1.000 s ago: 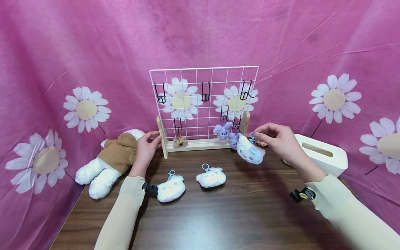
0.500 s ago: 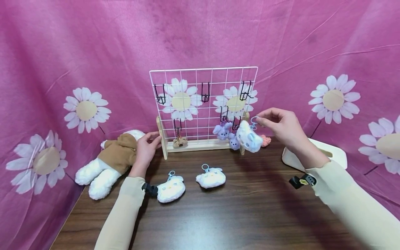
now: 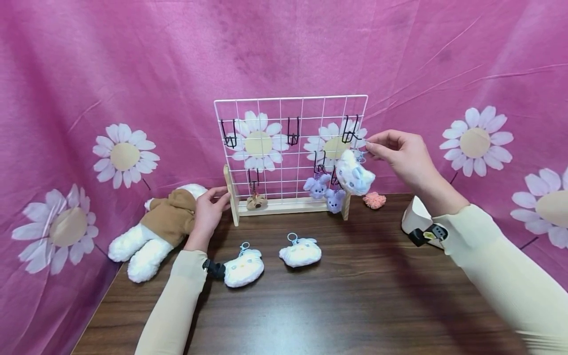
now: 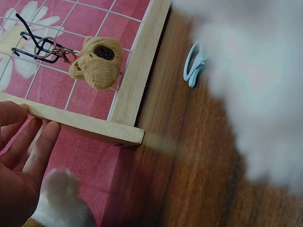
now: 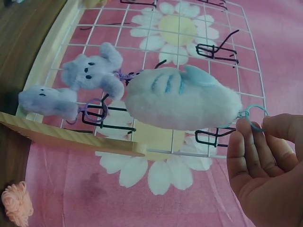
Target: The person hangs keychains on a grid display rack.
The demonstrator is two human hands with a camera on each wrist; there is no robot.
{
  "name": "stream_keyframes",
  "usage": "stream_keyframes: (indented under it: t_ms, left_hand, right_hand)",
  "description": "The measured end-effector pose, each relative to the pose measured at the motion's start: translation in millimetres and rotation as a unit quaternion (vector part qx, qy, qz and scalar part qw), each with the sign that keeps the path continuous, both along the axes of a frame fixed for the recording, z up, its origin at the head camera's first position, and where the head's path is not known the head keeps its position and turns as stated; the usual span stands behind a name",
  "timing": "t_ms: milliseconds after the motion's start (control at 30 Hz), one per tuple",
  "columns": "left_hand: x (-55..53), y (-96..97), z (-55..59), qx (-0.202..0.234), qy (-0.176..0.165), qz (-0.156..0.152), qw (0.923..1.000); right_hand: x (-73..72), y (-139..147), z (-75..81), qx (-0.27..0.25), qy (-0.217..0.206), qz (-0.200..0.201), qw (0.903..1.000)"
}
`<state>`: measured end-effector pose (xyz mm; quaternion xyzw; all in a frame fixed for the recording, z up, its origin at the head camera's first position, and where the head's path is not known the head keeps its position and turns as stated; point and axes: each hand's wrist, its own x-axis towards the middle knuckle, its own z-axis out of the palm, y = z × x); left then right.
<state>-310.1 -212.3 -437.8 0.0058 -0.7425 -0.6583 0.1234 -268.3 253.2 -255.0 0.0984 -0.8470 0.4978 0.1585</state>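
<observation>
My right hand [image 3: 401,153] pinches the light-blue ring [image 5: 257,108] of a white plush keychain [image 3: 352,175] between thumb and finger. The plush hangs before the right side of a white wire grid rack [image 3: 290,98], the ring close to the tip of the upper right black hook [image 3: 349,135]. My left hand [image 3: 207,212] reaches the rack's left wooden post [image 4: 85,120], fingertips touching its outer side with the fingers fairly straight. Two purple bunny keychains [image 3: 317,186] and a brown bear keychain [image 4: 102,64] hang from lower hooks.
Two similar white plush keychains [image 3: 300,253] lie on the brown table [image 3: 355,305]. A brown-and-white plush toy [image 3: 164,222] lies at left. A coral yarn-like piece [image 3: 374,200] sits right of the rack, and a white box [image 3: 414,214] stands partly behind the right forearm.
My right hand has risen with the white plush keychain, from beside the rack's base to the upper right hook. The left hand has stayed at the post.
</observation>
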Motion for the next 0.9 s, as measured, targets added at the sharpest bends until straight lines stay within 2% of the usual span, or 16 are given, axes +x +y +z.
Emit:
stream_keyframes:
  t_ms: [300, 633, 900]
  left_hand:
    - [-1.0, -0.4, -0.7, 0.002, -0.003, 0.0, 1.0]
    - [-0.3, -0.3, -0.7, 0.007, 0.0, -0.002, 1.0]
    - [-0.6, -0.1, -0.3, 0.004, 0.001, 0.0, 1.0]
  right_hand:
    - [-13.7, -1.7, 2.8, -0.056, -0.014, 0.005, 0.9983]
    - [-21.8, -1.5, 0.3, -0.052, -0.054, 0.007, 0.9972]
    - [-28.9, -2.1, -3.3, -0.054, -0.069, 0.021, 0.9959]
